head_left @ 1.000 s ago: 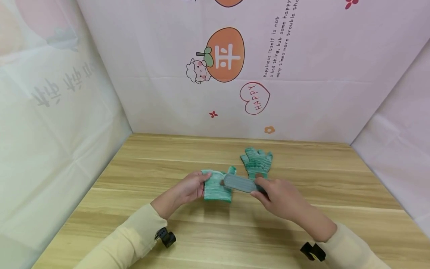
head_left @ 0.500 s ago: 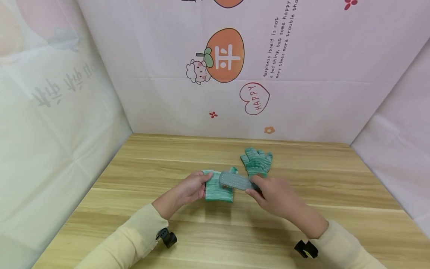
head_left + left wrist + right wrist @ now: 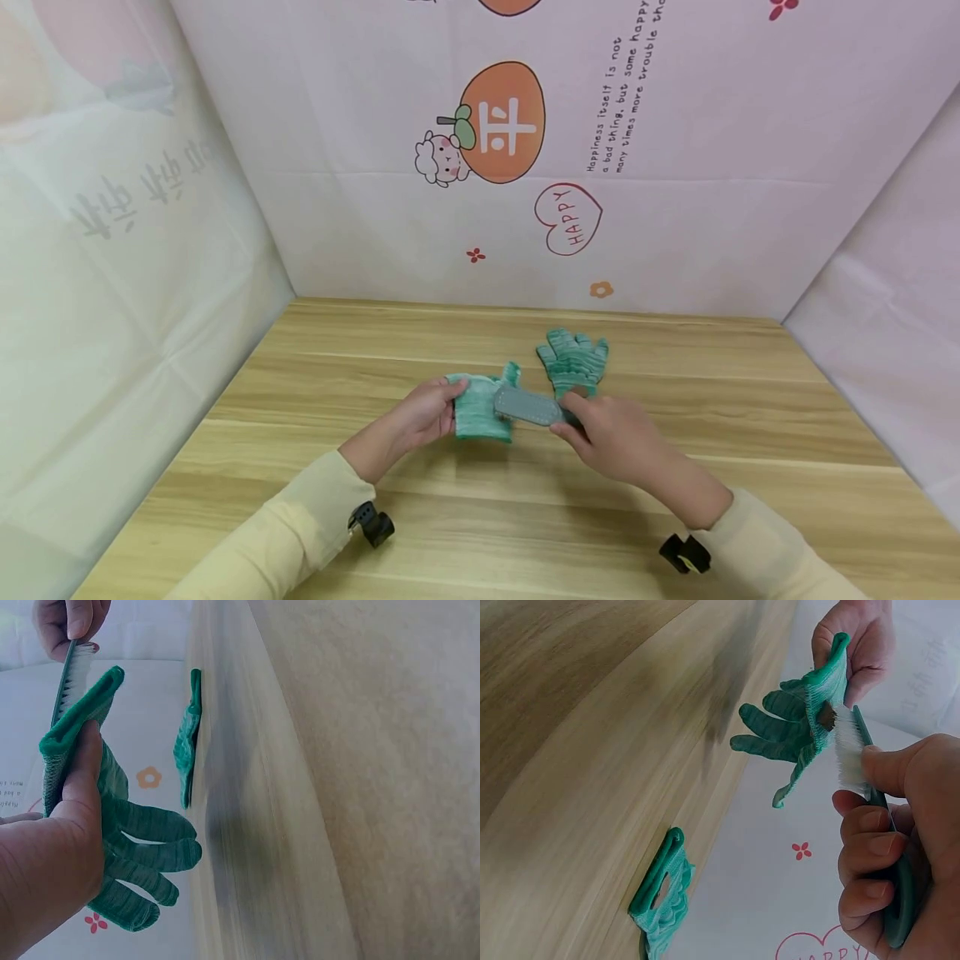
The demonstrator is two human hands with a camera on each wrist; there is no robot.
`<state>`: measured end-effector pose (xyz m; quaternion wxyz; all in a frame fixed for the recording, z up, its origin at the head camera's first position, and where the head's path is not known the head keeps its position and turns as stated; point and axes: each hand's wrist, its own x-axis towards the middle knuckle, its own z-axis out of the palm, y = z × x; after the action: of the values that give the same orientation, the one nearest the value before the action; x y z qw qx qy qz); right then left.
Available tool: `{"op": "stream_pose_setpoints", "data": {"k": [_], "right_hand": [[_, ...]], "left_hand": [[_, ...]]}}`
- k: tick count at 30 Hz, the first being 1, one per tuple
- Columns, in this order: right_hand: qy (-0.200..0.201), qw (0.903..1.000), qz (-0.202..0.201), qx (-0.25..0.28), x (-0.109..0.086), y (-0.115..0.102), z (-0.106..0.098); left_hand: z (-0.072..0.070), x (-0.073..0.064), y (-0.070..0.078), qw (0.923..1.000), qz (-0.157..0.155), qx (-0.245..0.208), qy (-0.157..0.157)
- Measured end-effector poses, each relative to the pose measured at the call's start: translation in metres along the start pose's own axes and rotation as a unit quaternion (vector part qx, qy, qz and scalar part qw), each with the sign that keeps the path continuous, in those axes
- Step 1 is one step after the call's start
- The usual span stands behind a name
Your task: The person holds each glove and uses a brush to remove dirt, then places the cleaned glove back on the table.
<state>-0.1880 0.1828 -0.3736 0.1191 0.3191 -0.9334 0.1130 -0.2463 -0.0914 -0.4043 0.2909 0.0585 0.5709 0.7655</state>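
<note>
In the head view, the left hand (image 3: pixel 423 417) pinches one edge of a green knit glove (image 3: pixel 480 412) between thumb and fingers, holding it above the counter (image 3: pixel 322 367). Gripping only that edge seems meant to leave the broad face bare for the other side's work. The right hand (image 3: pixel 622 437) is curled round the handle of a brush (image 3: pixel 527 406), whose flat back faces up, so the bristles point at the glove. A second green glove (image 3: pixel 573 358) lies on the counter farther back, just beyond the right hand, presumably laid aside there to keep the near space free.

In the left wrist view, the thick hem stands upright beside the thumb while the knit fingers spread loosely away, unsupported; that loose hang suggests the cloth could give under a firm stroke. The white bristles (image 3: pixel 73 679) stand close behind the hem.

In the right wrist view, the fingers wrap the handle and the thumb presses along the brush, a hold that would probably steady short strokes. The bristles are at a brown patch (image 3: pixel 826 717) on the held glove; whether their tips touch it cannot be told. The second glove shows a similar brown mark (image 3: pixel 661 890).
</note>
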Motion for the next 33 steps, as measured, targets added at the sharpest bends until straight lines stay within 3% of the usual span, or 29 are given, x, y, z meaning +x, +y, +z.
{"op": "stream_pose_setpoints", "data": {"k": [8,16,33], "right_hand": [[0.007,0.9999,-0.013,0.002,-0.004,0.005,0.003],[-0.009,0.9999,0.007,0.009,-0.006,0.007,0.005],[-0.005,1.0,0.004,0.005,-0.012,0.012,0.007]], "left_hand": [[-0.004,0.003,0.001,0.9997,-0.006,-0.014,0.021],[-0.007,0.002,0.001,0.9996,-0.004,-0.008,0.026],[-0.012,0.003,0.0,0.9993,-0.004,-0.014,0.034]]}}
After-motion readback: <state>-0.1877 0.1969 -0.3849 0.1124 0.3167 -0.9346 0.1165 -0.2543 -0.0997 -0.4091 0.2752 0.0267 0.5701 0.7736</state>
